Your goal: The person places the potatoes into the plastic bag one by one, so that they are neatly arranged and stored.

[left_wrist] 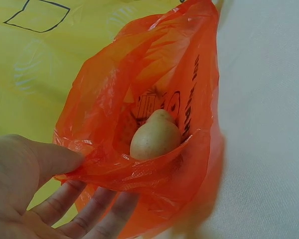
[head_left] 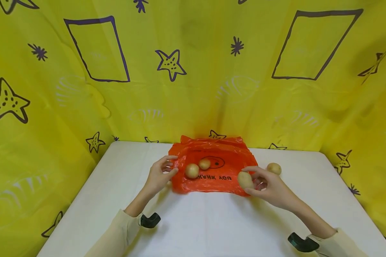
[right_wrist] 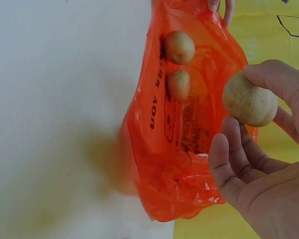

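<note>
A red plastic bag (head_left: 222, 185) printed with dark letters and a face lies on the table with its mouth spread wide. My left hand (head_left: 158, 175) pinches the bag's left edge, thumb above the film and fingers beneath it in the left wrist view. Between the thumb and fingers of my right hand (head_left: 275, 191) is a pale potato (head_left: 245, 180), held over the bag's right side. Two potatoes rest inside the bag: a bigger one (head_left: 192, 171) and a smaller one (head_left: 204, 164) just beyond it.
Another potato (head_left: 274, 168) sits on the white table (head_left: 209, 221), right of the bag and behind my right hand. A yellow patterned curtain (head_left: 199, 96) rises along the table's back and sides. Each wrist wears a dark band mount (head_left: 150, 220).
</note>
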`<action>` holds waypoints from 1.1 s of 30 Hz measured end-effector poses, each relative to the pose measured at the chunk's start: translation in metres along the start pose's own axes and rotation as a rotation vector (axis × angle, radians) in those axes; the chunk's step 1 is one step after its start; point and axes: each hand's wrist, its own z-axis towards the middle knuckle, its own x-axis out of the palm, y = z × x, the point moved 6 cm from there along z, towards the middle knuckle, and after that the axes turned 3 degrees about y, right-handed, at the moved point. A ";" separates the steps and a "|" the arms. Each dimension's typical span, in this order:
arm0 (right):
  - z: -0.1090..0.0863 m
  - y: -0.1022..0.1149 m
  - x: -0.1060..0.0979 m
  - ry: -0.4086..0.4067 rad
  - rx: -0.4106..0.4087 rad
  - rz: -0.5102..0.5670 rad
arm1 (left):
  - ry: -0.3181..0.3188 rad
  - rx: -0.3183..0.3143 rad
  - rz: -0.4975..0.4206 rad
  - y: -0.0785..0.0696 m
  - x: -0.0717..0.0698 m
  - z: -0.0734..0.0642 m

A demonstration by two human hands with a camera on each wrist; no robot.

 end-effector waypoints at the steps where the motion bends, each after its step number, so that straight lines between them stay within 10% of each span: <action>1: 0.001 0.000 0.001 -0.001 0.003 -0.002 | 0.001 0.000 -0.001 0.000 0.000 0.000; 33: 0.045 -0.006 0.045 -0.030 0.097 0.072 | 0.006 -0.009 0.001 0.000 0.001 0.001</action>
